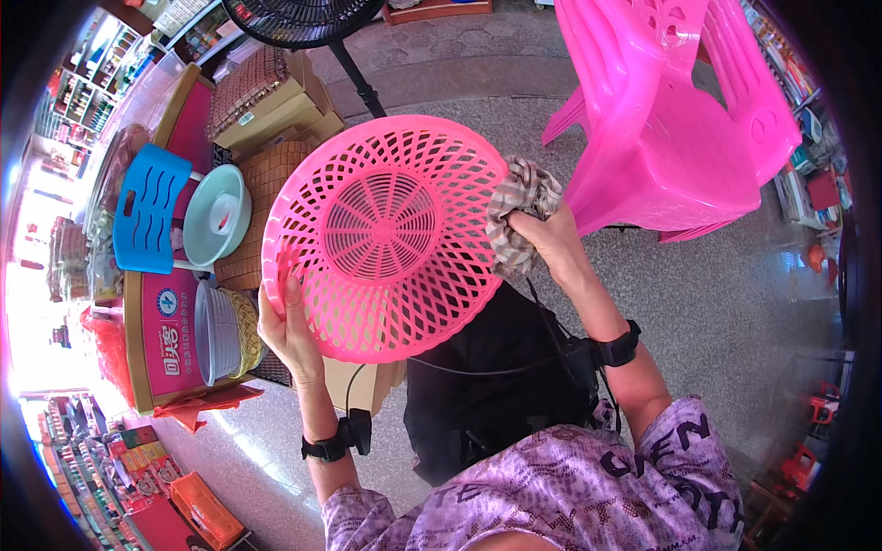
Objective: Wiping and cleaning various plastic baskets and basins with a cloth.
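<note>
A round pink plastic basket with a lattice wall [382, 231] is held up before me, its inside facing the camera. My left hand [293, 330] grips its rim at the lower left, thumb on the inner side. At the right rim, my right hand [544, 237] holds a crumpled striped cloth [520, 213] against the basket. Part of the rim there is hidden by the cloth. Both wrists wear black bands with small devices, and a cable hangs across my lap.
Pink plastic armchairs [689, 158] stand at the upper right. A black fan [303, 14] is at the top. On the left are a blue-backed chair [151, 210], a pale green basin [217, 215], stacked baskets [224, 330] and a cardboard box [296, 103].
</note>
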A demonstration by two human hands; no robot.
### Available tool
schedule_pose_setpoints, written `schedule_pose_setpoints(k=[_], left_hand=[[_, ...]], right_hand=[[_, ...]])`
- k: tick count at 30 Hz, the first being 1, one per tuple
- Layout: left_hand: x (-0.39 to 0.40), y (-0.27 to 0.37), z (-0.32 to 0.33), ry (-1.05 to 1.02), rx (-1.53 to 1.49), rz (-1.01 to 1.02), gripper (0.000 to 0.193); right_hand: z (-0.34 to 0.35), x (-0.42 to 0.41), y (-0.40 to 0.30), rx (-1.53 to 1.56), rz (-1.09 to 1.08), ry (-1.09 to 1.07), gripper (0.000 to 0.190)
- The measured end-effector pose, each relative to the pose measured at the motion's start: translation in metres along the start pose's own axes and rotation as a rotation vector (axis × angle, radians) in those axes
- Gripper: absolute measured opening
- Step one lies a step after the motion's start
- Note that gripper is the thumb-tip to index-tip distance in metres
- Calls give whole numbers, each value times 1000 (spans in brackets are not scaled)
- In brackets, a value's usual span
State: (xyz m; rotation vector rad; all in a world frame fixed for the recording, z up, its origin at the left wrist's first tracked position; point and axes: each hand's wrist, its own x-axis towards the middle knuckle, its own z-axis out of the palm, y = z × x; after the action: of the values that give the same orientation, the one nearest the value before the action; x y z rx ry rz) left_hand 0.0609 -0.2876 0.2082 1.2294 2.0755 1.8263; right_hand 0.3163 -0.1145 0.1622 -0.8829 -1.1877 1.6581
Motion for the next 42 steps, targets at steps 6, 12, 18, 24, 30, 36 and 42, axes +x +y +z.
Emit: schedule_pose_setpoints(k=[6, 12, 18, 24, 30, 36, 42], left_hand=[[-11, -28, 6, 102, -136, -19, 26], [-15, -41, 39, 526, 437, 320, 39], [-20, -7, 50, 98, 659, 377, 18], [-6, -16, 89, 97, 168, 22, 24], [3, -17, 103, 215, 97, -42, 20], [3, -22, 111, 254, 103, -30, 14], [5, -26, 113, 259, 76, -58, 10]], right_hand=[[14, 6, -18, -245, -265, 133, 42], [31, -4, -45, -424, -364, 92, 41], [46, -19, -52, -231, -203, 126, 44], [35, -27, -39, -453, -368, 119, 46], [33, -36, -45, -441, -385, 23, 51], [29, -42, -48, -533, -452, -39, 53], [23, -40, -42, -486, -414, -42, 53]])
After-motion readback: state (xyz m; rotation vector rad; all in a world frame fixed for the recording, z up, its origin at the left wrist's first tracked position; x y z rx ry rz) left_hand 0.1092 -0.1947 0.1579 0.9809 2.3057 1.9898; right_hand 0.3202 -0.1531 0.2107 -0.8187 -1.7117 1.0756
